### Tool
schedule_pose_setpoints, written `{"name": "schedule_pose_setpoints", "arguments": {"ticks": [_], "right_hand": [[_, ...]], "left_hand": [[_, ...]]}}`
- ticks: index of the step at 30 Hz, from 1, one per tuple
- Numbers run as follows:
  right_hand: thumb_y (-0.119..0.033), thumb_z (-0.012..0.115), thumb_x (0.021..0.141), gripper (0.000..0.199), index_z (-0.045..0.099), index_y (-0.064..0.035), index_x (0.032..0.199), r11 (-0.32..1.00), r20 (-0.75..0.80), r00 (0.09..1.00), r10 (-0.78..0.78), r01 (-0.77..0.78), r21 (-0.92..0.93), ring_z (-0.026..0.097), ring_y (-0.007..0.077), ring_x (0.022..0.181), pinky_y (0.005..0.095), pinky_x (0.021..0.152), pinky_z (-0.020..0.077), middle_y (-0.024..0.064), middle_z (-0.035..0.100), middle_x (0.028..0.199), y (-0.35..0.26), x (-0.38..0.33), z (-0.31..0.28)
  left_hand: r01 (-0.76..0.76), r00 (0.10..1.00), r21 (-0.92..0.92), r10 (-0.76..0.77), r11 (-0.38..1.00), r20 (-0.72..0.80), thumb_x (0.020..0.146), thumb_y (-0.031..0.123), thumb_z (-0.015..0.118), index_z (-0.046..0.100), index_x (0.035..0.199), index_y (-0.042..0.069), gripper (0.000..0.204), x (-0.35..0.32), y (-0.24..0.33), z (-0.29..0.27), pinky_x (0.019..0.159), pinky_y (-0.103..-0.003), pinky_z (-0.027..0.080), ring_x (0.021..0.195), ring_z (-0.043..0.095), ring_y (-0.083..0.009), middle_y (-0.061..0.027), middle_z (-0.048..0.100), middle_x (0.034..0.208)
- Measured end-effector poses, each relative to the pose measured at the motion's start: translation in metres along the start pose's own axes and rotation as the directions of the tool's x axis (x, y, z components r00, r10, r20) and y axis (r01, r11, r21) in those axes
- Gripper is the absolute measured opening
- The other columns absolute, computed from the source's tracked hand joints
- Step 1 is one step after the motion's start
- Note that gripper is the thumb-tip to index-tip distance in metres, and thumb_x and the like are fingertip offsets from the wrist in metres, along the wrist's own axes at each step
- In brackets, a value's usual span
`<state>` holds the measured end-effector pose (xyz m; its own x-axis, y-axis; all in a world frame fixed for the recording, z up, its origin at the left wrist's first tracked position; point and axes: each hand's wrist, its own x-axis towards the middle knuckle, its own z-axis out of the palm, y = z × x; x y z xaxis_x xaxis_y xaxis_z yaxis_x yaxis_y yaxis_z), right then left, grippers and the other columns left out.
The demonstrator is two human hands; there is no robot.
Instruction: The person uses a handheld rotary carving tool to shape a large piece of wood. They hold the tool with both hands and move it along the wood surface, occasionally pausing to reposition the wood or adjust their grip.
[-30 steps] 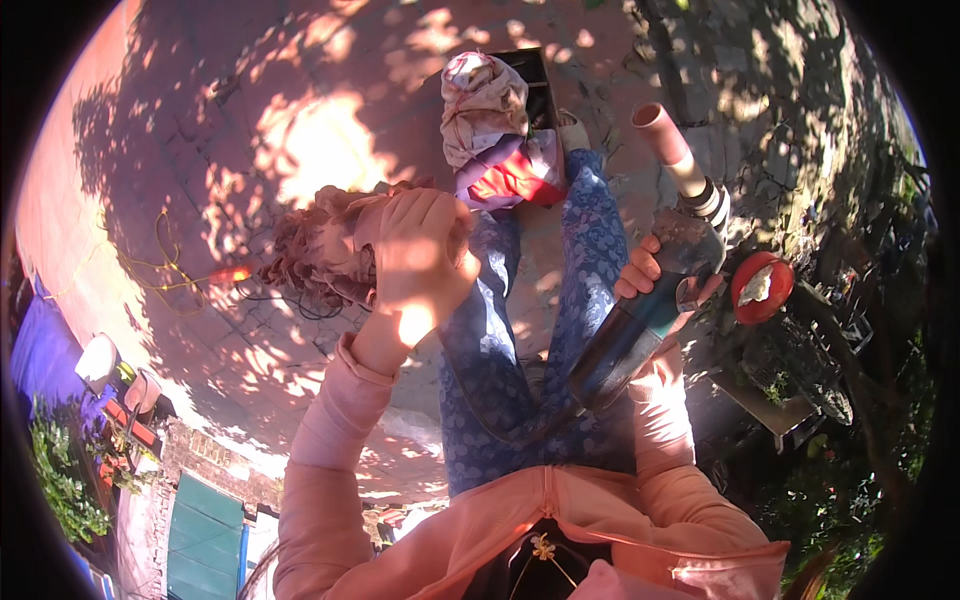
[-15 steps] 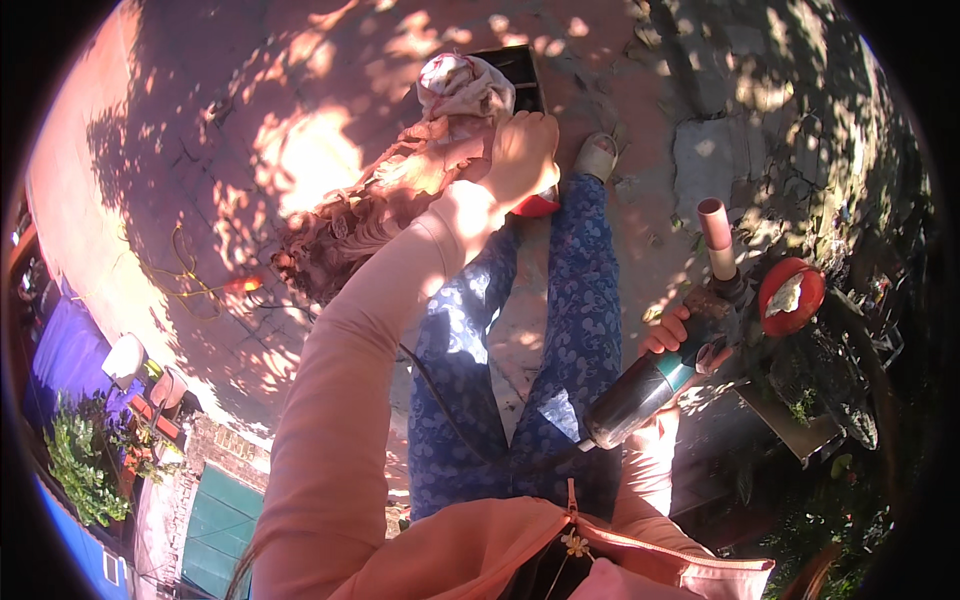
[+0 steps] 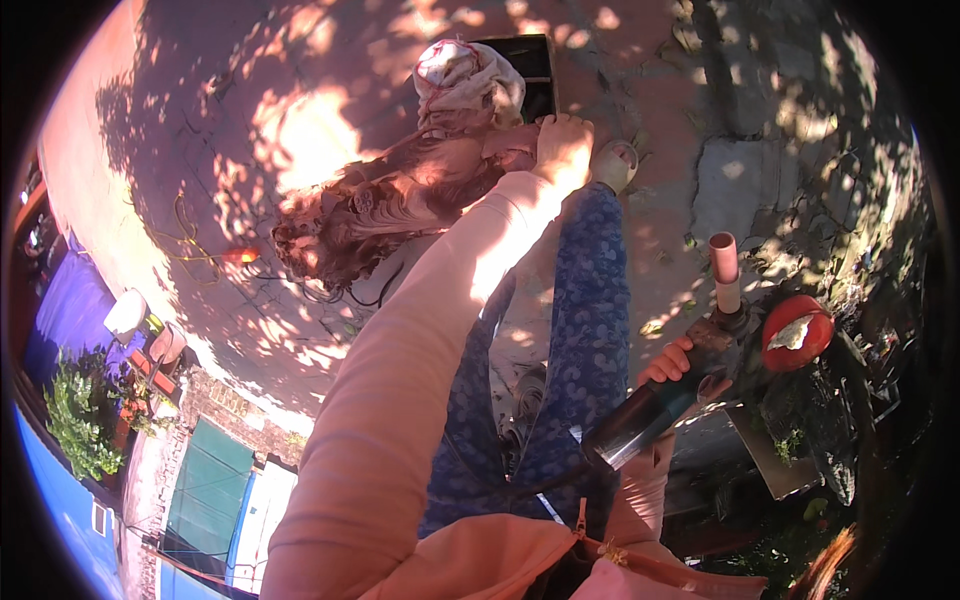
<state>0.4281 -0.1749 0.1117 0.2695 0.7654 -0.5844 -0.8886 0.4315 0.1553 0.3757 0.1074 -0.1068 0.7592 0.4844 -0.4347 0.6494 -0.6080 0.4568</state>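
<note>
My left hand (image 3: 565,145) is stretched far forward, its fingers curled over the far end of a reddish carved wooden piece (image 3: 390,205) lying on the paved ground. A white cloth with red trim (image 3: 465,80) sits just beyond it. My right hand (image 3: 670,365) grips a dark power tool (image 3: 645,415) at my right side. The tool's pink cylindrical drum (image 3: 722,270) points away from me, clear of the wood. My blue patterned trouser leg (image 3: 590,300) runs between the two hands.
A black box (image 3: 535,70) stands behind the cloth. A red round object with a white patch (image 3: 795,330) sits right of the tool, among dark metal parts (image 3: 770,450). A thin cable and a small orange object (image 3: 240,255) lie on the ground at left.
My left arm has reached forward from the middle of the carved piece to its far end. The tool in my right hand has dropped lower and to the right.
</note>
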Motion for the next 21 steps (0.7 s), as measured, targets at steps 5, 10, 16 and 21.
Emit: {"name": "schedule_pose_setpoints", "arguments": {"ticks": [5, 10, 16, 21], "right_hand": [[-0.048, 0.078, 0.072, 0.077, 0.038, -0.0046, 0.121, 0.998, -0.017, 0.998, 0.059, -0.059, -0.030, 0.049, 0.0185, 0.088, 0.0352, 0.084, 0.0374, 0.0052, 0.047, 0.095, -0.006, 0.024, 0.018], [-0.048, 0.079, 0.071, 0.077, 0.038, -0.0050, 0.120, 0.985, 0.028, 0.988, 0.153, -0.150, -0.090, 0.048, 0.0172, 0.088, 0.0332, 0.083, 0.0368, 0.0040, 0.046, 0.093, -0.008, 0.051, 0.040], [-0.044, 0.081, 0.070, 0.075, 0.040, -0.0056, 0.120, 0.948, -0.047, 0.965, 0.256, -0.261, -0.184, 0.049, 0.0134, 0.083, 0.0292, 0.079, 0.0371, 0.0006, 0.046, 0.090, -0.003, 0.076, 0.066], [-0.034, 0.083, 0.070, 0.070, 0.042, -0.0053, 0.119, 0.897, -0.097, 0.927, 0.361, -0.374, -0.237, 0.049, 0.0103, 0.079, 0.0267, 0.077, 0.0381, -0.0025, 0.046, 0.087, 0.023, 0.089, 0.080]], "left_hand": [[0.028, 0.970, -0.016, -0.031, 0.999, -0.240, 0.057, 0.004, 0.068, 0.056, 0.094, 0.003, 0.039, -0.012, 0.001, 0.008, 0.086, -0.040, 0.039, 0.096, 0.055, -0.0311, -0.0143, 0.059, 0.092], [-0.015, 0.909, -0.082, -0.020, 0.997, -0.417, 0.061, 0.003, 0.066, 0.055, 0.105, 0.002, 0.046, -0.037, 0.000, -0.003, 0.096, -0.049, 0.036, 0.107, 0.050, -0.0371, -0.0185, 0.053, 0.102], [0.051, 0.715, -0.623, -0.464, 0.781, -0.523, 0.073, 0.006, 0.067, 0.055, 0.107, 0.004, 0.037, -0.135, -0.009, -0.040, 0.090, -0.042, 0.045, 0.107, 0.053, -0.0346, -0.0165, 0.055, 0.111], [0.298, 0.306, -0.955, -0.947, 0.002, 0.093, 0.078, 0.010, 0.066, 0.060, 0.098, 0.000, 0.024, -0.277, -0.073, 0.028, 0.074, -0.033, 0.049, 0.081, 0.063, -0.0210, -0.0101, 0.065, 0.084]]}}
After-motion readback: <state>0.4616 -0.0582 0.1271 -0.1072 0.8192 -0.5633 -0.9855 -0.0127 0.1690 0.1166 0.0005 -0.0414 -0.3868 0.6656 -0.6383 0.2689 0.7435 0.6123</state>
